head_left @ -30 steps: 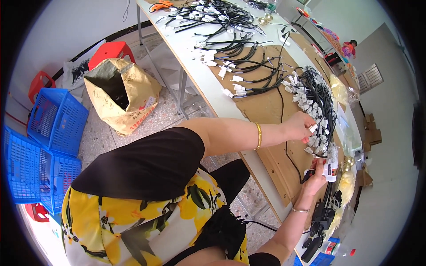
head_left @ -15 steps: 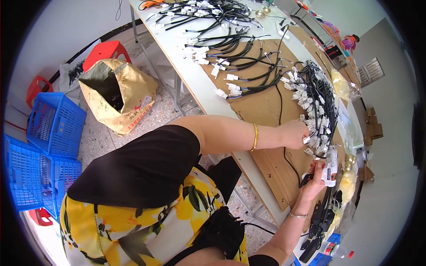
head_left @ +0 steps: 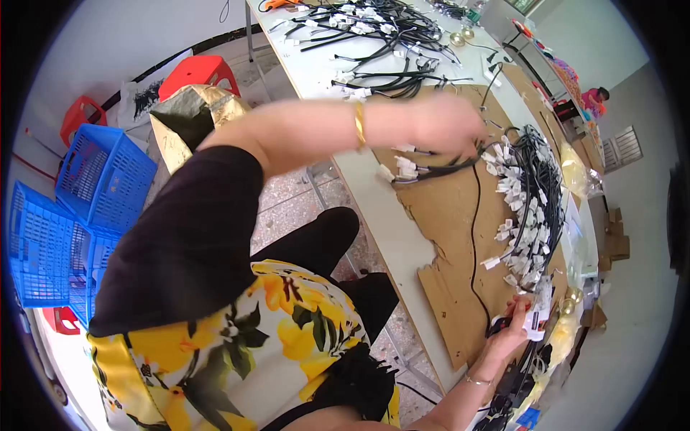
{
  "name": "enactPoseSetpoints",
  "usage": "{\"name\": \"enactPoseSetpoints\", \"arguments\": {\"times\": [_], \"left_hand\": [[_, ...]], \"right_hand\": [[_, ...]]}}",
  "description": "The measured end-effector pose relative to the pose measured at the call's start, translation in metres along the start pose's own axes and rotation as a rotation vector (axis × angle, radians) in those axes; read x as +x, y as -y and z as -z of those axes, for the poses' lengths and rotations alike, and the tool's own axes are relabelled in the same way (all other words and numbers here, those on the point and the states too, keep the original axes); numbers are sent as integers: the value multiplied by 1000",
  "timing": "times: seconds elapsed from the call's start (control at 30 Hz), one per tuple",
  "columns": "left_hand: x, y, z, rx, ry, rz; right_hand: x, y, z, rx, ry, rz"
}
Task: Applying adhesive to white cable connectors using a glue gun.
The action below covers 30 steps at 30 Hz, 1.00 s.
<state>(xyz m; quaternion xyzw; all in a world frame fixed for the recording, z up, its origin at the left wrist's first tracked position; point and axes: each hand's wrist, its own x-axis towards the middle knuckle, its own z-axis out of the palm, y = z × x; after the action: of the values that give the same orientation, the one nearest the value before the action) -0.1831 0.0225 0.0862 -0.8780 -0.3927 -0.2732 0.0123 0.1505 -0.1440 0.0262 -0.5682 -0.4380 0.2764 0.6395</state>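
Note:
My left hand [head_left: 451, 131], smeared by motion, is over the far rows of black cables [head_left: 442, 171] with white connectors, covering part of them. Its fingertips are too blurred to show whether they hold a cable. At the near right, my right hand [head_left: 512, 332] is closed round a white object [head_left: 536, 322] with a dark part by the palm; its kind is partly hidden. Just beyond that hand lies a long heap of black cables with white plugs [head_left: 528, 208]. A single black cord [head_left: 476, 248] runs along the cardboard between my hands.
Brown cardboard [head_left: 442, 215] covers part of the white table [head_left: 384, 241]. More cables [head_left: 359, 29] are piled at the far end. Blue crates [head_left: 108, 176], a red stool [head_left: 200, 75] and an open paper sack [head_left: 169, 133] stand on the floor at left. A person [head_left: 593, 100] is far right.
My left hand has left the cable heap near my right hand and swung away and to the left, over the cable rows. My right hand keeps its grip on the white object. The view has shifted.

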Motion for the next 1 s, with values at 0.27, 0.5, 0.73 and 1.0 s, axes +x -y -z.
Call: {"name": "enactPoseSetpoints", "arguments": {"times": [0.27,0.5,0.73,1.0], "left_hand": [[-57,285,66,292,-287,667],[-80,389,50,397,-574,1093],[-18,415,77,178,-644,618],[-15,426,78,408,-406,962]], "right_hand": [[9,2,11,-96,4,-57],[34,2,-14,-313,-28,-68],[33,39,-72,-350,-304,-161],[35,26,-79,-327,-344,-145]]}}
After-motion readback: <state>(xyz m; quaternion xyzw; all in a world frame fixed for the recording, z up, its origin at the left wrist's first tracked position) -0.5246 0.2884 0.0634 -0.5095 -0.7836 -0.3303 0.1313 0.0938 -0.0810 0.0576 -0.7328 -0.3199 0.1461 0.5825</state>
